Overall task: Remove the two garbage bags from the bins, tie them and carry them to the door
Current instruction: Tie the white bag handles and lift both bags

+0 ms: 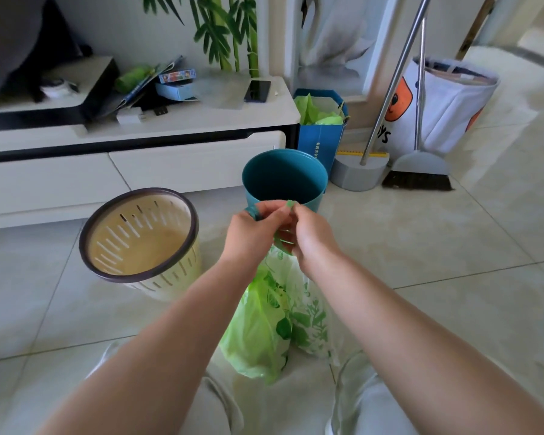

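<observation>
**Both hands pinched on the bag handles**

The left hand (254, 229) and the right hand (308, 233) meet in the middle of the view, just in front of the teal bin (285, 180). Each grip is closed: fingers and thumb of the left hand pinch a dark green strip of bag handle (281, 243), and the right hand's fingertips (296, 208) pinch a small green end that sticks up between the two hands. The hands nearly touch at the fingertips (whether a knot is already formed there cannot be told).

Below the hands hang two garbage bags, bunched together at the top: a plain light green bag (252, 334) on the left and a white bag printed with green leaves (308, 321) on the right. Their lower parts reach down to the tiled floor (453, 246), near the person's light trousers at the bottom edge.

The teal bin stands upright with nothing visible inside. To its left, nearer, a cream slotted bin with a dark rim (139, 235) tilts toward the camera, also without a bag.

Farther off, a white TV cabinet (139, 164) runs along the left wall, with a phone (257, 91) on top. Right of it stand a blue paper bag stuffed with green plastic (321, 133), then a dustpan (358, 172) and broom (418, 174).
</observation>
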